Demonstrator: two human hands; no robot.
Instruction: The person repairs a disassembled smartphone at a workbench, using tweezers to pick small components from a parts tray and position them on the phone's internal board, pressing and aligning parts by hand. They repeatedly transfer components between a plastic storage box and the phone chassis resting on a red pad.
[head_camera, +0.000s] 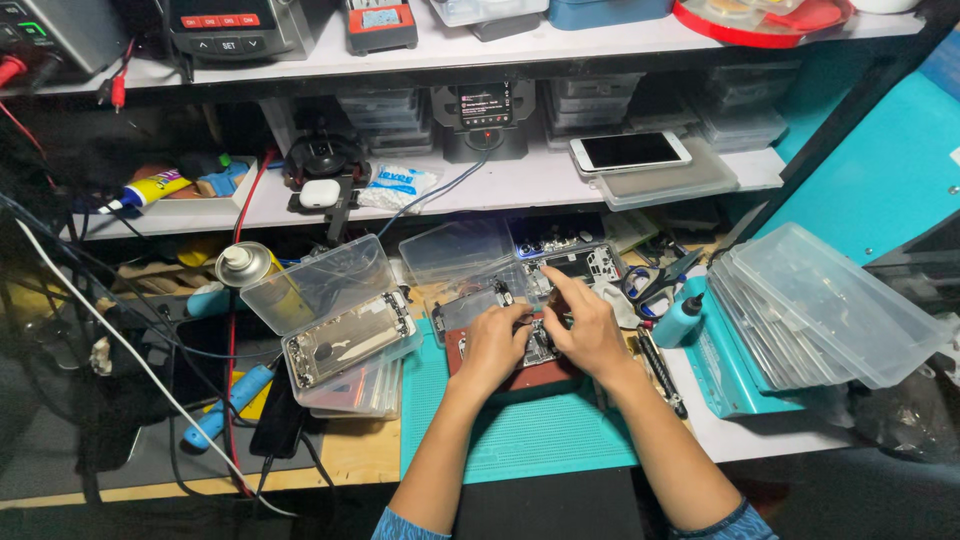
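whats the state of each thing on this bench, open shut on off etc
left hand: resting on the opened phone, fingers curled
right hand: on the opened phone, forefinger stretched out
opened phone: back off, insides showing
clear box: lid up
phone chassis: stripped, lying flat
white phone: screen dark
small screen: lit

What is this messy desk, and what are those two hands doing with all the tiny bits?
The picture comes from a camera on a person's head, looking down at their own hands. It is a workbench for opened phones. The left hand and right hand rest together on an opened phone lying on a reddish pad, on a teal mat. Whether the fingers pinch a small part is too tiny to tell. To the left, another opened phone body lies in a clear plastic box, beside a spray can. To the right stand a small blue bottle and stacked clear lids. A whole white phone lies on the shelf above.
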